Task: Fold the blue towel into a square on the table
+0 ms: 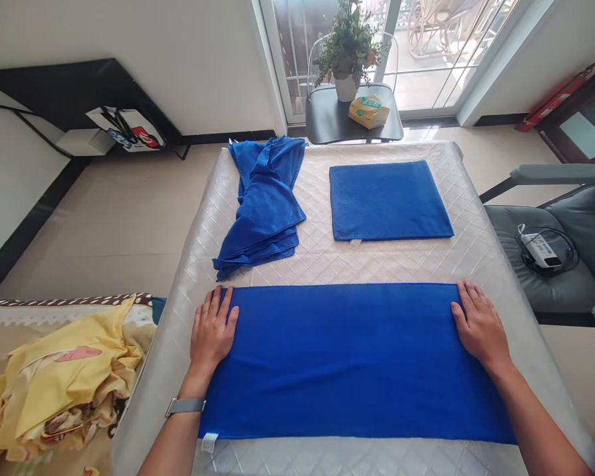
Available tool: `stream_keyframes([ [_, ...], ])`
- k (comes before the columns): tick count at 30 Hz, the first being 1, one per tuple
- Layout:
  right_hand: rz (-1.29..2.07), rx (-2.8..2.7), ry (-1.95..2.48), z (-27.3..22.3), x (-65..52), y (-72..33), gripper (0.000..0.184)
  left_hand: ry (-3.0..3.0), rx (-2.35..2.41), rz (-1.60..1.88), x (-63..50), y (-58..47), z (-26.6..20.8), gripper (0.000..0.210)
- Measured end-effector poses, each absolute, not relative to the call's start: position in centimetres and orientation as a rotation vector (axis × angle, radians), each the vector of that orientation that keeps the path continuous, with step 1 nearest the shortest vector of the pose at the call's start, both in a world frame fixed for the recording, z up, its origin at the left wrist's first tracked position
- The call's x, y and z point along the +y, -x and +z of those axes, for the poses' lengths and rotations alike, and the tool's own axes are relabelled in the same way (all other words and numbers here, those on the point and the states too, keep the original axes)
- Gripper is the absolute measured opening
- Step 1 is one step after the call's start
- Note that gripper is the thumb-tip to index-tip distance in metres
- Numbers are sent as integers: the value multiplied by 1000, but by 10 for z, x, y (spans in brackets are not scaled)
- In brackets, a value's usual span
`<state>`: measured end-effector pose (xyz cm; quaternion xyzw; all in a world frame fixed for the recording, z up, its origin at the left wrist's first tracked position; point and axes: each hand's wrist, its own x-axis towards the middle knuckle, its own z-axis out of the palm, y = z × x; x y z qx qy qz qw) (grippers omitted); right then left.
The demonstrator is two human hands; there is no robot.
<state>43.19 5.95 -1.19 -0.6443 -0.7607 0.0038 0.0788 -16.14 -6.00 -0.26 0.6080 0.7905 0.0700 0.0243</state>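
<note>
A long blue towel [347, 363] lies spread flat across the near part of the quilted mattress [317, 264], with a white tag at its lower left corner. My left hand [213, 330] rests on its upper left corner, palm down, fingers stretched out. On the upper right corner my right hand [480, 324] lies the same way, fingers extended. Beyond them, a folded blue towel [389, 201] forms a flat rectangle with a small tag at its front edge. To its left sits a loose, rumpled pile of blue towels [265, 205].
A grey armchair [570, 264] with a white boxed device and black cable stands at the right. Behind the mattress is a chair [322, 122] bearing a potted plant [347, 53] and a yellow tissue pack [369, 111]. Yellow bedding [74, 363] lies at the left.
</note>
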Motion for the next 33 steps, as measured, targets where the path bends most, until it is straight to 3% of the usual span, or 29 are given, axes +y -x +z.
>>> stream_keyframes([
  [7,-92,-2304,1911,-2,58,-426,57,-1957,2454,181,-61,164,1,58],
  [11,-275,-2246,1832,16,50,-393,54,-1970,2572,478,-53,130,11,58],
  [14,-214,-2357,1604,28,39,-336,51,-2106,2408,670,-39,67,20,50],
  [18,11,-2508,1347,33,23,-249,50,-2354,1954,508,-18,-25,26,48],
  [21,139,-2546,1365,24,16,-213,52,-2356,1879,433,-10,-61,21,51],
  [33,223,-2532,1483,7,20,-239,62,-2245,2009,321,-16,-30,4,61],
])
